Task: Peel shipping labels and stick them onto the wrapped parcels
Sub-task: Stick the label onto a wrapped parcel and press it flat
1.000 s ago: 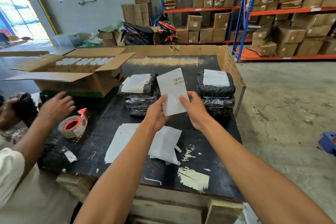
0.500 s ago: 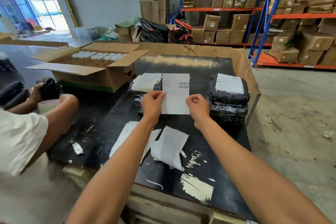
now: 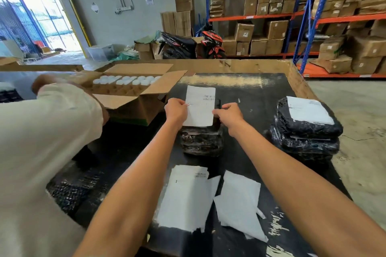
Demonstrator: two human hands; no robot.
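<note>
A white shipping label (image 3: 200, 106) is held flat over the top of a stack of black wrapped parcels (image 3: 201, 142) in the middle of the black table. My left hand (image 3: 176, 110) pinches its left edge and my right hand (image 3: 228, 113) pinches its right edge. A second stack of black wrapped parcels (image 3: 306, 131) stands to the right, its top one bearing a white label (image 3: 309, 110). More label sheets (image 3: 186, 196) and a peeled white backing sheet (image 3: 240, 200) lie on the table near me.
Another person in a light shirt (image 3: 41, 152) leans in at the left, reaching toward an open cardboard box (image 3: 133, 94) of white-capped items. The black table (image 3: 240, 85) has a cardboard wall at the back and right. Shelving with boxes (image 3: 292, 16) and a parked motorbike (image 3: 188, 44) stand behind.
Both hands have carried the label forward and down onto the middle parcel stack. The person at the left has leaned further in, now covering the tape roll area.
</note>
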